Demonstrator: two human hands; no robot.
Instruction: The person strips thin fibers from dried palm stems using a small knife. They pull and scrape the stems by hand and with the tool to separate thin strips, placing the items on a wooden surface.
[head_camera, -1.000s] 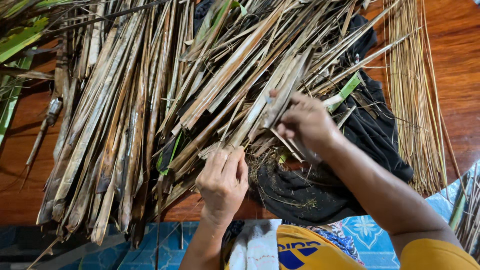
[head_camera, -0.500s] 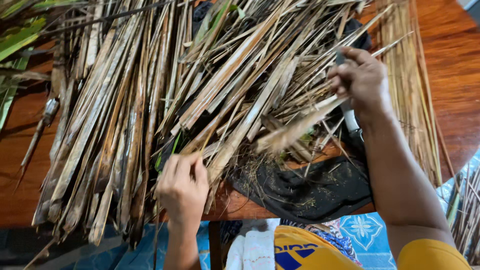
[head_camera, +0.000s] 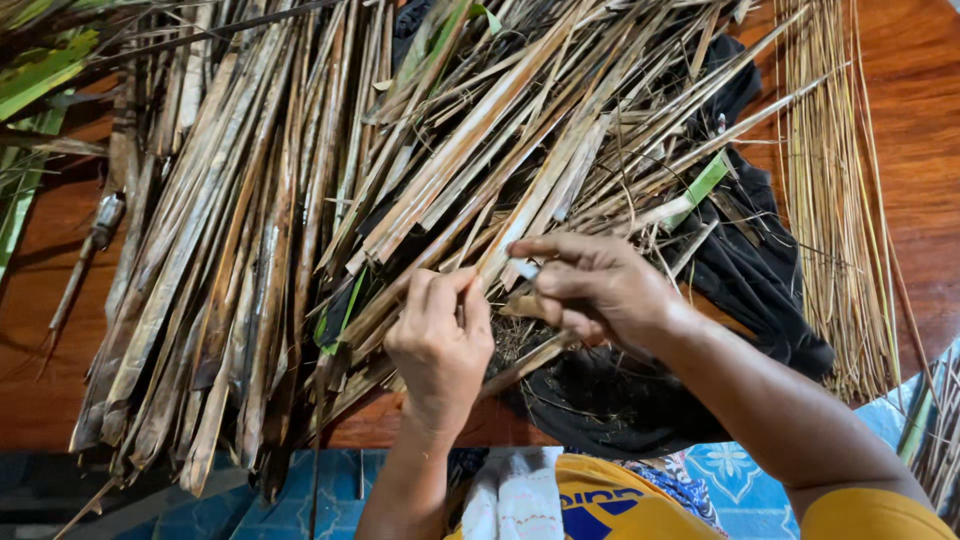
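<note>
A big heap of dried brown palm leaf strips lies fanned over a wooden table. My left hand pinches the near end of one dry leaf strip at the heap's front edge. My right hand sits just right of it, fingers curled around a small knife whose pale blade tip touches the same strip. Both hands meet over a black cloth littered with fine leaf scraps.
A bundle of thin straw-coloured leaf midribs lies along the right side of the table. Green fresh leaves show at the far left. Blue patterned floor tiles lie below, near my yellow shirt.
My right hand swung out to the right with a stripped piece, then came back to the heap. My left hand shifted left and returned, gripping a strip beside the right hand.
</note>
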